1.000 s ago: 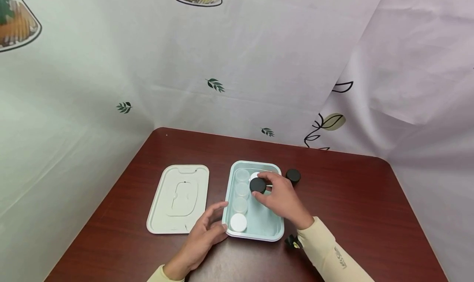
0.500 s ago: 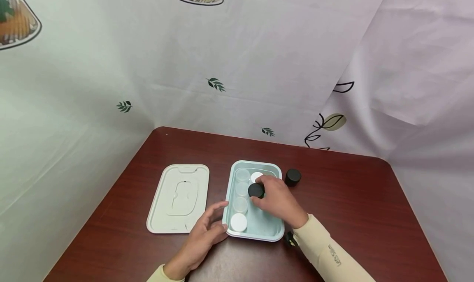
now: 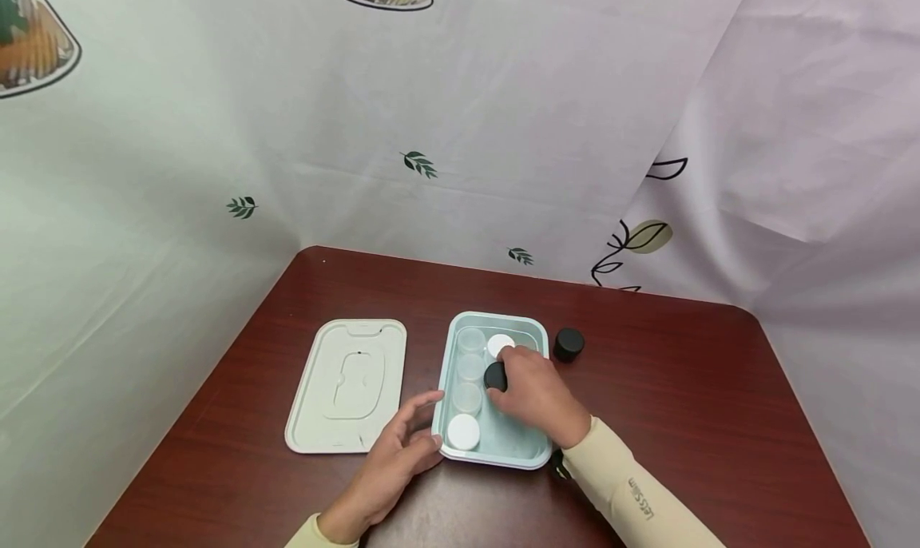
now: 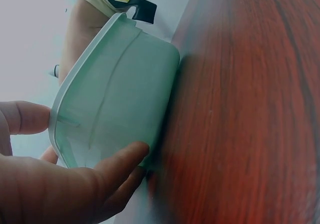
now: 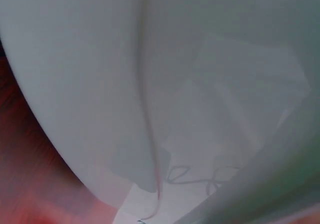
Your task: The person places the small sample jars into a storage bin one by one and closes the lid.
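Observation:
My right hand (image 3: 533, 388) pinches a short black round jar (image 3: 494, 377) low inside the pale blue-green plastic tray (image 3: 521, 455). The jar sits between fingers and thumb, partly hidden by them; whether it touches the tray floor I cannot tell. On the tray's left side, my left hand (image 3: 391, 456) rests fingertips and thumb against the outer wall and rim. In the left wrist view, the left fingers (image 4: 120, 166) lie along the tray wall (image 4: 125, 89). Translucent round cups (image 3: 467, 399) line the tray's left side, with a white-topped one (image 3: 463, 433) at the near end and another white top (image 3: 500, 345) at the far end.
A white rectangular lid (image 3: 305, 412) lies flat on the dark red table (image 3: 683, 388), left of the tray. A second black round jar (image 3: 569, 344) stands just right of the tray's far corner. Patterned white cloth (image 3: 460, 133) hangs behind. Mostly tray wall (image 5: 75, 84) fills the right wrist view.
My right hand has lowered the black jar into the tray, a little nearer to me, uncovering more of the far white top. The left hand stays in place.

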{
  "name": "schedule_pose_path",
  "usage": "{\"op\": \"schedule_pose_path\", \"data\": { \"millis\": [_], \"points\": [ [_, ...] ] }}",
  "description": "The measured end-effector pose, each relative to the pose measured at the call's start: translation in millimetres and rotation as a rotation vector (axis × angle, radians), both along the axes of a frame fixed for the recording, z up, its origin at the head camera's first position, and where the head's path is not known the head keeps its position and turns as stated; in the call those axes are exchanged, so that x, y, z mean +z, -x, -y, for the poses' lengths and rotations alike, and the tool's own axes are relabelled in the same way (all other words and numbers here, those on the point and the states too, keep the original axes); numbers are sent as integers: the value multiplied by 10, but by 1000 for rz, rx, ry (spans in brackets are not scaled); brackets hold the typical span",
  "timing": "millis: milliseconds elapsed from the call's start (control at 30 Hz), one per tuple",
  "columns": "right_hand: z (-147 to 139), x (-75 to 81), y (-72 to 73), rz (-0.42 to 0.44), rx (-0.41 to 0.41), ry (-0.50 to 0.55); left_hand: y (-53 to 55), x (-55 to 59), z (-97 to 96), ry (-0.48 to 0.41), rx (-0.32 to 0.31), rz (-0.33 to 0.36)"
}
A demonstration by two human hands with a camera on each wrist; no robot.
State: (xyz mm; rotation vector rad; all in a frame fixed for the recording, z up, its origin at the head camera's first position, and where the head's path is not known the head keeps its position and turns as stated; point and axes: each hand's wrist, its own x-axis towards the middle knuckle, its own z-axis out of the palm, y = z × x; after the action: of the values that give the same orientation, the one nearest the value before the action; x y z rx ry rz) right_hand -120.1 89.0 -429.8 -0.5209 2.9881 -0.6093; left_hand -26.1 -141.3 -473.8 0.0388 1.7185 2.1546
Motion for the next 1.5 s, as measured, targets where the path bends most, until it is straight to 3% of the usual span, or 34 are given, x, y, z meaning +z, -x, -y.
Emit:
{"op": "schedule_pose_path", "data": {
  "millis": [633, 1067, 1233, 1500],
  "points": [
    [34, -56, 0, -92, 23, -34, 4, -8, -3, -16, -6, -7],
    [5, 22, -20, -74, -3, -10, 9, 6, -7, -1, 4, 7],
    [-52, 101, -8, -98, -19, 44, 13, 9, -20, 2, 13, 2],
    [-278, 226, 57, -13, -125, 272, 13, 6, -31, 7, 18, 4]
  ]
}}
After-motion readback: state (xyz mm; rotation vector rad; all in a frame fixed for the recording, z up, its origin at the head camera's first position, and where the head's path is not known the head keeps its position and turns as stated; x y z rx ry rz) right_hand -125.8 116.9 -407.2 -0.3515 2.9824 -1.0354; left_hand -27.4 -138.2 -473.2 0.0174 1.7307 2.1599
